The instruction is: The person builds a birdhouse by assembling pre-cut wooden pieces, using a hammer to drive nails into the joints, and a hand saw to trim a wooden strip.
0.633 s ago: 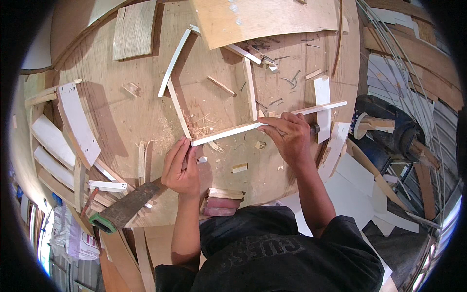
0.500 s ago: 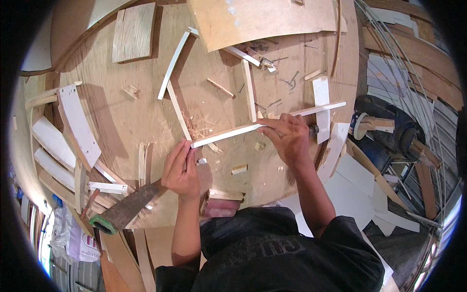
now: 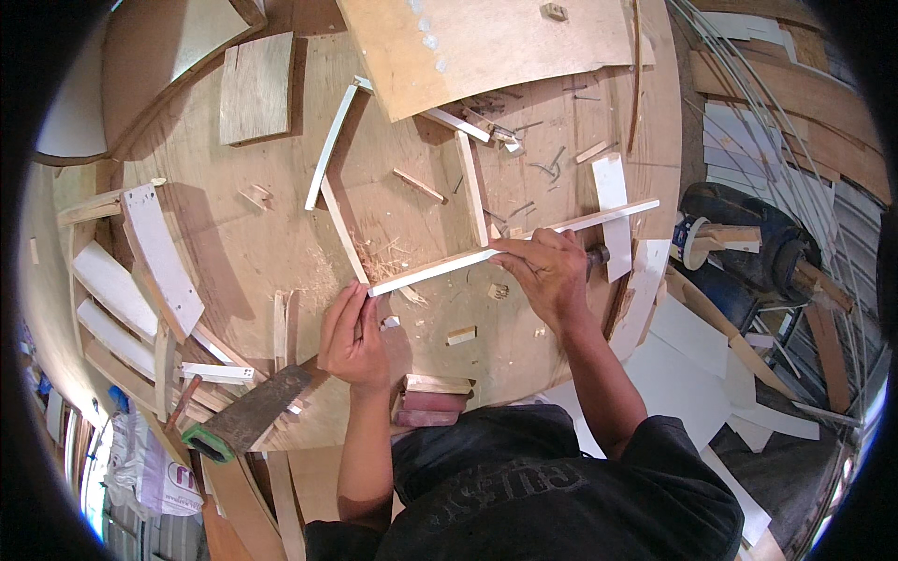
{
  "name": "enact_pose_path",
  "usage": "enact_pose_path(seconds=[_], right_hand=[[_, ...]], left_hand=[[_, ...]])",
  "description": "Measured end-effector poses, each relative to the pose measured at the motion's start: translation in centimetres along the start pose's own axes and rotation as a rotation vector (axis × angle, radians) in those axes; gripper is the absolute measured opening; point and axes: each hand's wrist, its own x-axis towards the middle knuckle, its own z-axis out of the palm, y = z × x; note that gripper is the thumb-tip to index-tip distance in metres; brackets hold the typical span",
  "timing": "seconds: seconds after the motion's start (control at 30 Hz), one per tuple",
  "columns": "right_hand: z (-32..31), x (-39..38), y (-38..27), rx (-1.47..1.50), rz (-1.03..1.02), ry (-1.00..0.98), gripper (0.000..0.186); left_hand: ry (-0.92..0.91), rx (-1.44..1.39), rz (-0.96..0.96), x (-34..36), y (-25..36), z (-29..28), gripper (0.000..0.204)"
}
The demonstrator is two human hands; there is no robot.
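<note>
A long wooden strip with a white face (image 3: 426,272) lies across the middle of the worktable, slanting up to the right. My left hand (image 3: 355,338) is closed on its left end, where the strip meets a bare wooden strip (image 3: 344,232). Farther along, my right hand (image 3: 550,276) pinches the long strip near its meeting with a second bare strip (image 3: 471,190). A white-faced strip (image 3: 330,151) joins the far end of the left bare one. Beside my right hand a dark round metal end (image 3: 599,254) shows, the rest of it hidden.
A handsaw (image 3: 257,411) lies at the near left, beside curved white-and-wood pieces (image 3: 164,252). Loose nails (image 3: 552,166) and shavings (image 3: 383,260) are scattered about. A large plywood sheet (image 3: 505,47) covers the far side. A reddish block (image 3: 430,402) sits by the near edge.
The view has shifted a little, so the table's things appear slightly lower. Both hands keep their hold on the long strip, with little visible movement.
</note>
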Motion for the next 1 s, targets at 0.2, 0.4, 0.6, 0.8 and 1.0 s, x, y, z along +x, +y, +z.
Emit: enact_pose_path(seconds=[0.2, 0.4, 0.6, 0.8, 1.0], right_hand=[[0.2, -0.4, 0.2, 0.002, 0.012, 0.004, 0.020], [-1.0, -2.9, -0.3, 0.033, -0.116, 0.186, 0.022], [-4.9, -7.0, -4.2, 0.044, -0.310, 0.365, 0.029], [-6.4, -13.1, -7.7, 0.130, -0.328, 0.469, 0.026], [-4.2, -17.0, -10.1, 0.270, 0.000, 0.364, 0.024]], left_hand=[[0.026, -0.062, -0.005, -0.4, -0.4, 0.1, 0.030], [-0.083, -0.130, 0.251, -0.2, -0.8, -0.4, 0.051], [-0.337, -0.377, 0.104, -1.7, 5.0, -6.8, 0.076], [-0.755, -0.117, -0.021, -2.2, 12.3, -14.0, 0.044], [-0.710, -0.180, 0.073, -5.4, 8.6, -14.8, 0.033]])
